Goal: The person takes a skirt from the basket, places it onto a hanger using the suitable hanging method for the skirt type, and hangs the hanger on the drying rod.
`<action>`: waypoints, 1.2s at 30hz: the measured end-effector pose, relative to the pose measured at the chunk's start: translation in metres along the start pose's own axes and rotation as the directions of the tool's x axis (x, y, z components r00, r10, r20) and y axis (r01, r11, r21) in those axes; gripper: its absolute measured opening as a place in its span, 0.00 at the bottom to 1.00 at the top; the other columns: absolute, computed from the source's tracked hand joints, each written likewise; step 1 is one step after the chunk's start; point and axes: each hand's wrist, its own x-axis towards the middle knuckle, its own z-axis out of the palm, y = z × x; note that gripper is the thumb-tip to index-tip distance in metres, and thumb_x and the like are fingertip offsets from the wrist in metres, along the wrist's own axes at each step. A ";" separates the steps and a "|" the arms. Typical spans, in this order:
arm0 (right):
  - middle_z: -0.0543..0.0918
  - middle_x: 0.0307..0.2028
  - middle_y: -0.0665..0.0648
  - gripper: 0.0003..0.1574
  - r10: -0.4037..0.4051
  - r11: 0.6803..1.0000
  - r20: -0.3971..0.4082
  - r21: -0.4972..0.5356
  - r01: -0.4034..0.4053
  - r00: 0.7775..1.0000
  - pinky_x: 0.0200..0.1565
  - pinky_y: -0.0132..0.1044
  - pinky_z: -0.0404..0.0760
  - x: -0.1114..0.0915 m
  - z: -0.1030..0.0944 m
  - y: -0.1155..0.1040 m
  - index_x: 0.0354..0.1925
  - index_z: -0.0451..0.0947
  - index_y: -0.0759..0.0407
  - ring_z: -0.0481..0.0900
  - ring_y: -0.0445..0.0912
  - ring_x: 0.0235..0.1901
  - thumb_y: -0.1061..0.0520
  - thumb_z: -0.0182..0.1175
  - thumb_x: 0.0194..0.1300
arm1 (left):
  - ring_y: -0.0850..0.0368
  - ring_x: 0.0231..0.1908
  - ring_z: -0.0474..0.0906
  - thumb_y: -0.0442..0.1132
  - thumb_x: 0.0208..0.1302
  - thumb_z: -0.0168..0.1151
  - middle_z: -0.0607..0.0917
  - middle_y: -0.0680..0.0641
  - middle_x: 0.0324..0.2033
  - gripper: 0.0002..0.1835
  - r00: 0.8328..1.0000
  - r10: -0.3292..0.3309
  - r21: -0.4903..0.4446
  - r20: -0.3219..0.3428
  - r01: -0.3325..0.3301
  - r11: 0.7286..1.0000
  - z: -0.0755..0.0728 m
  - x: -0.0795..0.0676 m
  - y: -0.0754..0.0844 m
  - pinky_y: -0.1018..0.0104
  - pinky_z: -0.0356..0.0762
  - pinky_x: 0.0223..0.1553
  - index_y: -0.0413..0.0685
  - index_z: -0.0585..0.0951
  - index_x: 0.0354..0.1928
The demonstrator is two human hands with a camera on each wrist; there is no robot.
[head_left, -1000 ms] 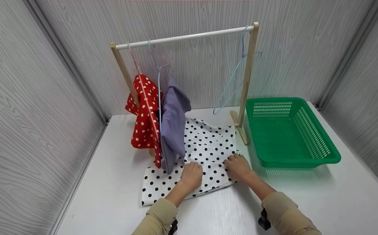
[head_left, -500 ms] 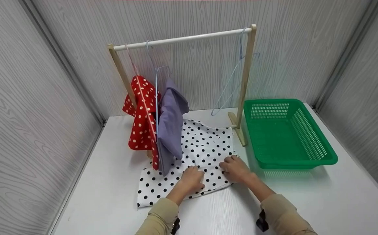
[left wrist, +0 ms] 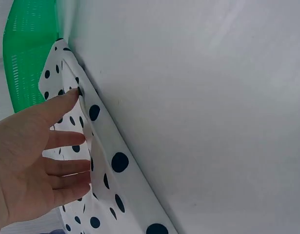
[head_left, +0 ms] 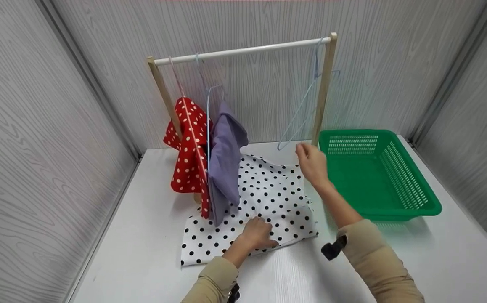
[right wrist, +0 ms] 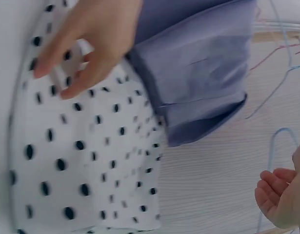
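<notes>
A white cloth garment with black dots (head_left: 268,198) lies spread on the table, its exact kind unclear. My left hand (head_left: 257,235) rests at its near edge; in the left wrist view the fingers (left wrist: 67,165) are spread and fairly straight against the fabric. Raised over the cloth's far right side, my right hand (head_left: 313,164) has loosely bent fingers and holds nothing visible. Just left of and beyond it, a bare blue hanger (head_left: 296,115) hangs from the rack; the right wrist view shows this hanger (right wrist: 270,156) behind the hand, apparently apart from it.
The small clothes rack (head_left: 243,50) has a white bar and wooden legs. Red dotted cloth (head_left: 184,164) and a purple garment (head_left: 226,155) hang at its left. A green basket (head_left: 353,181) stands at the right, close to my right forearm.
My right hand has let go of the dotted cloth and moved up and away, towards the blue hanger. My left hand has shifted slightly right and its fingers have spread.
</notes>
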 end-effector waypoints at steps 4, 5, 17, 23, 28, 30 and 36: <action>0.79 0.42 0.65 0.22 0.079 0.989 -0.096 0.136 -0.065 0.992 0.45 0.44 0.74 0.028 -0.004 -0.032 0.51 0.72 0.70 0.76 0.53 0.43 0.54 0.52 0.68 | 0.54 0.31 0.73 0.65 0.48 0.64 0.76 0.49 0.24 0.26 0.999 0.028 0.052 -0.035 -0.026 0.998 0.005 0.003 0.007 0.62 0.72 0.37 0.47 0.76 0.22; 0.78 0.44 0.65 0.24 0.098 0.985 -0.092 0.151 -0.083 0.991 0.45 0.44 0.74 0.033 -0.003 -0.037 0.54 0.70 0.70 0.76 0.53 0.45 0.53 0.53 0.67 | 0.55 0.30 0.73 0.65 0.47 0.64 0.76 0.50 0.23 0.26 0.998 0.040 0.073 -0.050 -0.036 0.997 0.006 0.004 0.009 0.63 0.72 0.36 0.47 0.77 0.23; 0.73 0.40 0.59 0.26 0.372 0.835 0.077 0.407 -0.370 0.925 0.38 0.33 0.75 0.060 0.011 -0.054 0.61 0.61 0.66 0.76 0.46 0.35 0.63 0.49 0.65 | 0.59 0.23 0.66 0.60 0.47 0.65 0.73 0.51 0.19 0.22 0.972 0.154 0.166 -0.176 -0.125 0.978 0.010 0.005 0.020 0.68 0.65 0.27 0.48 0.76 0.21; 0.69 0.34 0.53 0.12 0.367 0.847 -0.065 0.435 -0.305 0.928 0.31 0.30 0.65 0.061 -0.003 -0.052 0.47 0.65 0.61 0.67 0.40 0.31 0.57 0.38 0.72 | 0.58 0.24 0.68 0.61 0.47 0.65 0.72 0.51 0.19 0.23 0.983 0.098 0.170 -0.154 -0.071 0.983 0.010 0.008 0.021 0.68 0.67 0.28 0.49 0.74 0.20; 0.64 0.27 0.51 0.14 0.260 0.878 -0.114 0.441 -0.185 0.959 0.25 0.29 0.60 0.062 -0.021 -0.043 0.45 0.66 0.64 0.60 0.39 0.23 0.55 0.38 0.73 | 0.59 0.24 0.67 0.64 0.47 0.65 0.71 0.51 0.19 0.25 0.984 0.074 0.176 -0.165 -0.044 0.983 0.012 0.011 0.026 0.68 0.67 0.27 0.49 0.73 0.19; 0.64 0.25 0.50 0.17 0.211 0.891 -0.116 0.431 -0.142 0.971 0.24 0.28 0.60 0.061 -0.028 -0.040 0.49 0.68 0.66 0.59 0.37 0.22 0.55 0.39 0.74 | 0.58 0.24 0.67 0.63 0.48 0.65 0.71 0.51 0.20 0.26 0.985 0.067 0.171 -0.160 -0.039 0.985 0.012 0.013 0.030 0.68 0.68 0.28 0.47 0.73 0.20; 0.64 0.20 0.49 0.16 0.072 0.901 -0.146 0.435 -0.002 0.987 0.20 0.27 0.59 0.045 -0.036 -0.034 0.50 0.69 0.67 0.59 0.36 0.18 0.61 0.40 0.72 | 0.58 0.26 0.70 0.66 0.48 0.62 0.74 0.49 0.22 0.28 0.987 0.051 0.218 -0.152 -0.016 0.976 0.012 0.020 0.039 0.68 0.70 0.30 0.46 0.76 0.27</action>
